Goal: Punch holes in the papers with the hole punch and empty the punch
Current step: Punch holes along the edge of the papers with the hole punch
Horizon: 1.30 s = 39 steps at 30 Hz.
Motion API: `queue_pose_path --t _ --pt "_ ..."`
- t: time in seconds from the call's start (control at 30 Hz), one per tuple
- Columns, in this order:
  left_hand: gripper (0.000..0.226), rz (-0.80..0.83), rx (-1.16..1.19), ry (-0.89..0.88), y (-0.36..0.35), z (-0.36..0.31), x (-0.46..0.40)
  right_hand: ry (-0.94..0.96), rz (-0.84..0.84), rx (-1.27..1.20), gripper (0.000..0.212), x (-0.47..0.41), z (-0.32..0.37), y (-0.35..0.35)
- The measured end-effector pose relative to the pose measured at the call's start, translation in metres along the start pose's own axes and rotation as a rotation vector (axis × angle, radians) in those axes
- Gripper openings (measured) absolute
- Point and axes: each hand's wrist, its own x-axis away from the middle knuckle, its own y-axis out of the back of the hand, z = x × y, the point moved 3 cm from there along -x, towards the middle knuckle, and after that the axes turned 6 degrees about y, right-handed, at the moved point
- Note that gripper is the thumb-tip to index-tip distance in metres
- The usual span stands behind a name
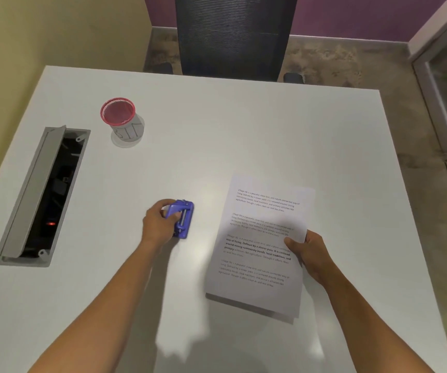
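Both hands are closed on their things: your left hand (pixel 160 224) wraps the punch (pixel 182 218), which looks to rest on the table (pixel 244 125), and your right hand (pixel 307 255) pinches the right edge of the papers (pixel 260 249), thumb on top. Punch and papers sit near each other, not touching. I see no holes yet, so punching and emptying likely both remain. The red cup (pixel 118 114) stands well apart.

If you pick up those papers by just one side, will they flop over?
Probably, a bit. The papers are thin printed sheets, and the right hand grips only their right edge, so the far side likely sags once lifted. As a small stack they should droop less than one sheet. On the smooth white table they would probably slide easily.
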Motion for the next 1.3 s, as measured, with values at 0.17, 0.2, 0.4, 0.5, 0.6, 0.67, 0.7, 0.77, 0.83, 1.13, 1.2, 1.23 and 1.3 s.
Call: queue_pose_path --t 0.17,0.2,0.4,0.5,0.6,0.67,0.7,0.77,0.83,1.13,1.2,1.23,1.3 --pt "0.030 0.102 0.027 0.009 -0.053 -0.003 0.033 -0.013 -0.003 0.007 0.020 0.001 -0.003 0.012" --pt "0.030 0.107 0.028 0.010 -0.061 -0.004 0.037 -0.012 -0.005 0.009 0.020 0.001 -0.003 0.015" --pt "0.032 0.140 -0.005 0.008 -0.087 -0.007 0.051 -0.030 0.001 0.016 0.021 0.000 -0.009 0.029" --pt "0.034 0.138 -0.019 -0.006 -0.093 -0.008 0.054 -0.036 0.009 0.001 0.023 -0.002 -0.012 0.031" --pt "0.032 0.132 -0.026 -0.015 -0.097 -0.009 0.056 -0.047 0.010 0.016 0.024 -0.006 -0.015 0.033" --pt "0.030 0.140 -0.027 -0.014 -0.099 -0.009 0.056 -0.057 0.000 0.018 0.025 -0.008 -0.017 0.034" --pt "0.030 0.148 -0.026 -0.010 -0.099 -0.009 0.056 -0.060 -0.005 0.021 0.025 -0.009 -0.018 0.034" --pt "0.029 0.165 -0.028 -0.001 -0.099 -0.008 0.056 -0.063 -0.009 0.024 0.024 -0.011 -0.019 0.036" --pt "0.027 0.161 -0.032 -0.004 -0.098 -0.007 0.054 -0.060 -0.006 0.022 0.025 -0.013 -0.020 0.037" --pt "0.027 0.061 -0.107 0.002 -0.092 0.000 0.044 -0.051 0.006 0.027 0.024 -0.020 -0.019 0.040" --pt "0.024 0.082 -0.112 0.013 -0.092 0.003 0.043 -0.052 0.018 0.040 0.024 -0.022 -0.019 0.038" --pt "0.022 0.084 -0.111 0.014 -0.092 0.004 0.043 -0.051 0.024 0.045 0.025 -0.022 -0.019 0.036" --pt "0.017 0.086 -0.105 0.006 -0.092 0.005 0.042 -0.044 0.034 0.052 0.026 -0.024 -0.018 0.033"
